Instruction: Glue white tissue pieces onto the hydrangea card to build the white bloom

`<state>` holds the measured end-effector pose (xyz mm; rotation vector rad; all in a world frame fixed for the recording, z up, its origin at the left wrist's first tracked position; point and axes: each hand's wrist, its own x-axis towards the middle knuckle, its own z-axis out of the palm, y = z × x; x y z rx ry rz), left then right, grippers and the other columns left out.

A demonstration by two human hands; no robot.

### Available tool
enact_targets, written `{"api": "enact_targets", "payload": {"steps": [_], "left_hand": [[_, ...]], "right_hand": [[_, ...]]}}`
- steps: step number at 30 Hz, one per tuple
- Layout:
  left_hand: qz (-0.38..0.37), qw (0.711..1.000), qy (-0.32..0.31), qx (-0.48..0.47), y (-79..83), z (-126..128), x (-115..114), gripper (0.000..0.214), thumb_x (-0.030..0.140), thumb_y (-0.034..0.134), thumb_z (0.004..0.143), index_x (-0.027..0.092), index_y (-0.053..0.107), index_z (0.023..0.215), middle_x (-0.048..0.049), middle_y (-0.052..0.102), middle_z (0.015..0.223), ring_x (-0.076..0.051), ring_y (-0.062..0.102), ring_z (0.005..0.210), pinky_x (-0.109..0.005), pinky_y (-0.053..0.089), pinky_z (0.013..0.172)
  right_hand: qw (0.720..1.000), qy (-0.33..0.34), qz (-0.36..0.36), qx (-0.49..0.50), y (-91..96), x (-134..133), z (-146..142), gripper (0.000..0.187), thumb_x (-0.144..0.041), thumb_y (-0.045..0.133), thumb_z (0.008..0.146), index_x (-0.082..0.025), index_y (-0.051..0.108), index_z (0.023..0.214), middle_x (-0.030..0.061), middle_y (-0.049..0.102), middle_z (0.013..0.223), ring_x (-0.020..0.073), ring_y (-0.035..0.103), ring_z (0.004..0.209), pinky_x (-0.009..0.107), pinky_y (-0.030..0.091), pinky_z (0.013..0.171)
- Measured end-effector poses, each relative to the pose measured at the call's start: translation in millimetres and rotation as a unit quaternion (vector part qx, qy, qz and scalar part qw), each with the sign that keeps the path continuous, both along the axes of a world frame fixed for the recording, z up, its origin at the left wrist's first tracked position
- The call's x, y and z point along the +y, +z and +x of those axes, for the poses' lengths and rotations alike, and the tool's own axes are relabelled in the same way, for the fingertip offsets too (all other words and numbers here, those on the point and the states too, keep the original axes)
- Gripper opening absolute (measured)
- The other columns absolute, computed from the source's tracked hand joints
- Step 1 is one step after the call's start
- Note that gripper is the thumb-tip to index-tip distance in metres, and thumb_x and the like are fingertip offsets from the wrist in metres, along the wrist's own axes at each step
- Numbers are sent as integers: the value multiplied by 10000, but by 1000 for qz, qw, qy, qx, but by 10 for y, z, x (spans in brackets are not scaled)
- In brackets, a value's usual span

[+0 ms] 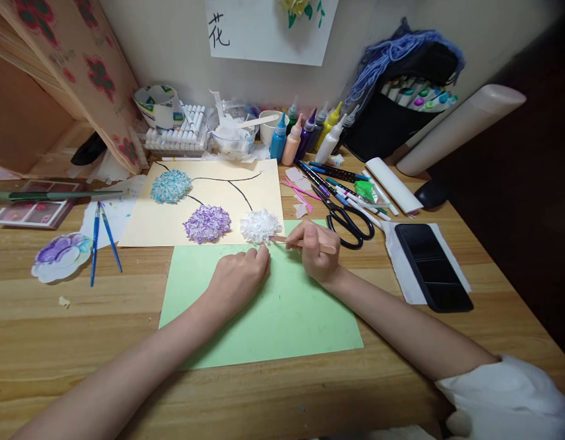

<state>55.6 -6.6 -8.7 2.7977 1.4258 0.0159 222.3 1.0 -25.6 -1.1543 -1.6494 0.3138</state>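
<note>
My right hand is closed around a wooden craft stick, whose tip reaches the lower right edge of a fluffy white paper flower. Just below that flower, my left hand lies with its fingers curled together. Whatever those fingers may hold is hidden from me. The flower sits on a cream sheet with black drawn stems, beside a purple flower and a blue one. Both hands are over a green sheet that lies in front of the cream one.
Blue paintbrushes and a stained palette lie on the left. Paint bottles and a bowl of paper scraps line the wall. Scissors, pens and a phone occupy the right side.
</note>
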Motion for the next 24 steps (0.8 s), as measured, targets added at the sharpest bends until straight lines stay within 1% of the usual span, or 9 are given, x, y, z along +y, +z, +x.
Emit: {"api": "enact_targets", "payload": {"steps": [4, 14, 17, 20, 24], "left_hand": [[-4, 1000, 1, -13, -11, -9, -3, 263, 200, 314, 914, 158, 562, 838, -50, 609, 628, -169, 583, 520, -256, 220, 421], [-17, 1000, 9, -24, 1, 5, -7, 246, 189, 323, 902, 158, 558, 837, -54, 612, 639, -165, 591, 536, -245, 276, 434], [-11, 1000, 3, -3, -4, 4, -6, 250, 183, 321, 902, 161, 557, 825, -48, 613, 643, -171, 597, 537, -246, 268, 427], [-2, 1000, -5, 1, -20, 0, -8, 251, 178, 313, 905, 158, 559, 856, -48, 616, 647, -184, 600, 533, -249, 273, 421], [-7, 1000, 0, -18, -32, -3, -15, 235, 168, 324, 898, 156, 554, 856, -55, 619, 659, -175, 607, 547, -248, 314, 432]], "right_hand": [[1000, 11, 18, -3, -5, -16, 11, 465, -278, 264, 950, -200, 541, 586, 12, 572, 522, 125, 533, 492, 270, 436, 525], [999, 10, -3, -34, 2, 26, -17, 430, -264, 275, 946, -200, 540, 614, 11, 569, 533, 130, 537, 499, 271, 430, 534], [999, 15, 12, -30, -7, 12, -5, 436, -254, 262, 946, -200, 532, 608, 12, 567, 538, 129, 534, 509, 273, 428, 539], [999, 27, 33, -5, -12, -3, 11, 435, -246, 253, 945, -200, 525, 607, 11, 560, 536, 129, 524, 508, 272, 425, 533], [999, 37, 24, -21, 12, 9, 6, 415, -234, 271, 936, -199, 518, 604, 13, 551, 531, 134, 519, 511, 274, 415, 526]]}}
